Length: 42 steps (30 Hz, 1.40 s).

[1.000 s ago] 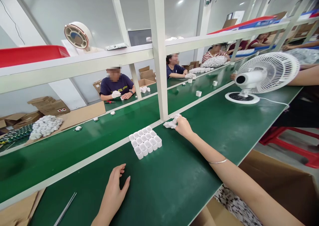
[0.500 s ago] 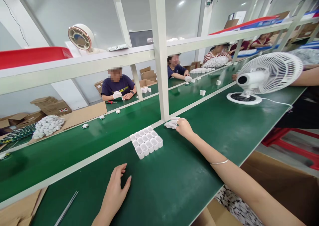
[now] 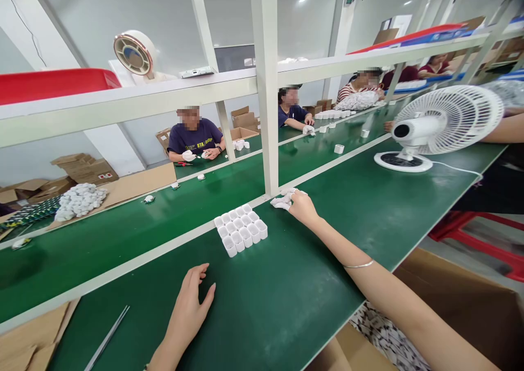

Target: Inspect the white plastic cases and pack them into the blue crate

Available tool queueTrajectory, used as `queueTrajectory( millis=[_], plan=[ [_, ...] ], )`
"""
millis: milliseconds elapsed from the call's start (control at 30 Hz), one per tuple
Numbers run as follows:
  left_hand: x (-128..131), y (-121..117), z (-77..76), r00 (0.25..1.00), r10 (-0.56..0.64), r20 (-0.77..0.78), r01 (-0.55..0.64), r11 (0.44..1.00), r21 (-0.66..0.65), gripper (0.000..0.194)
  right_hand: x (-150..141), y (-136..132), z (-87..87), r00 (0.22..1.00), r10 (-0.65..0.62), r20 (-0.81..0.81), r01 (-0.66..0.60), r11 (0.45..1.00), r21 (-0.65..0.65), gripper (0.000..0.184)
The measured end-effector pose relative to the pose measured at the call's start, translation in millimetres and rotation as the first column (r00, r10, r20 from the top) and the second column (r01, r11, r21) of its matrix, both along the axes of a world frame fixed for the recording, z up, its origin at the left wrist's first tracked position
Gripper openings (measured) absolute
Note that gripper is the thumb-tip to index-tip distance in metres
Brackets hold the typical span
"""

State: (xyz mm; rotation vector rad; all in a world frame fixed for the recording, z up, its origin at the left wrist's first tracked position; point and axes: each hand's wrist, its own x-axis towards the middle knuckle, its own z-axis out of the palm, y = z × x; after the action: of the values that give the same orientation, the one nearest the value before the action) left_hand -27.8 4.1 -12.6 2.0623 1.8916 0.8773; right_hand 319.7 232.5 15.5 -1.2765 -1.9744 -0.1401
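My left hand hovers over or rests on the green worktop, fingers loosely curved and apart, holding nothing. Just ahead of it stands a block of white open-topped cups, set side by side in rows. My right hand is stretched out beyond the cups, near the foot of the white post. Its fingers are closed on a crumpled white cloth glove lying on the worktop. Left of my left hand lies a pair of metal tweezers.
A white desk fan stands to the right. Behind a pale rail, the green conveyor carries small white parts and cups. A white post and shelf rise ahead. Cardboard lies at lower left. Co-workers sit across the line.
The view has shifted slightly. Small parts on the conveyor have moved to the right. My right hand stays on the white glove, which has bunched up a little. My left hand is nearly still.
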Motion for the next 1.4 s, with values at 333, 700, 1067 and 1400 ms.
queueTrajectory(
  millis=[333, 700, 1067, 1400],
  plan=[
    [-0.2, 0.0, -0.8, 1.000, -0.015, 0.000, 0.015, 1.000, 0.004, 0.040, -0.9, 1.8, -1.7, 0.999, -0.043, 0.013, 0.044, 0.998, -0.033, 0.040],
    [0.1, -1.1, 1.4, 1.000, -0.008, -0.006, 0.008, 1.000, 0.018, 0.040, 1.9, 7.4, -7.6, 0.993, -0.104, -0.064, 0.097, 0.990, -0.098, 0.049],
    [0.2, -0.6, 0.2, 1.000, -0.005, -0.012, 0.006, 0.999, 0.035, 0.040, 4.8, 12.9, -9.0, 0.985, -0.057, -0.161, 0.041, 0.994, -0.097, 0.036],
    [-0.9, -0.4, -1.1, 0.999, -0.023, -0.028, 0.024, 0.999, 0.036, 0.038, 30.0, 14.6, 4.9, 0.993, -0.115, -0.009, 0.106, 0.943, -0.314, 0.025]
  ],
)
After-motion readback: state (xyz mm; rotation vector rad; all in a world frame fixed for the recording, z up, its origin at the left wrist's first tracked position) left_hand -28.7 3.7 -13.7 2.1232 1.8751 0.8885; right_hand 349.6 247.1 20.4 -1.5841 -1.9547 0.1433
